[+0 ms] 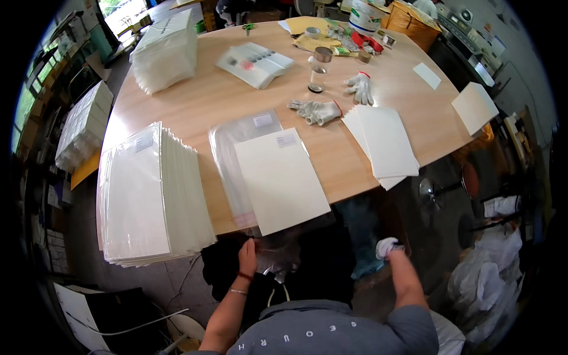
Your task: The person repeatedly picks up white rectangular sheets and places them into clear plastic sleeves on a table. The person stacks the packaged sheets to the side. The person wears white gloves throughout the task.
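Note:
My left hand [247,258] is bare and hangs just off the table's near edge, fingers drawn together. Shiny clear film [283,253] shows beside it over my lap; whether the fingers grip it is unclear. To the right, well away from the tabletop, my right hand [387,248] wears a white glove, its fingers hard to make out. In front of me a cream sheet [283,189] with a small label lies partly over clear plastic sleeves [228,160]. At the left stands a thick stack of sleeved sheets [133,201].
On the table [231,100] are loose white sheets [387,142], two work gloves [316,111], a glass jar [318,74], a packet of plastic bags [254,64] and a tall bag stack [165,53]. A stool [435,192] and crumpled plastic [485,275] are at the right.

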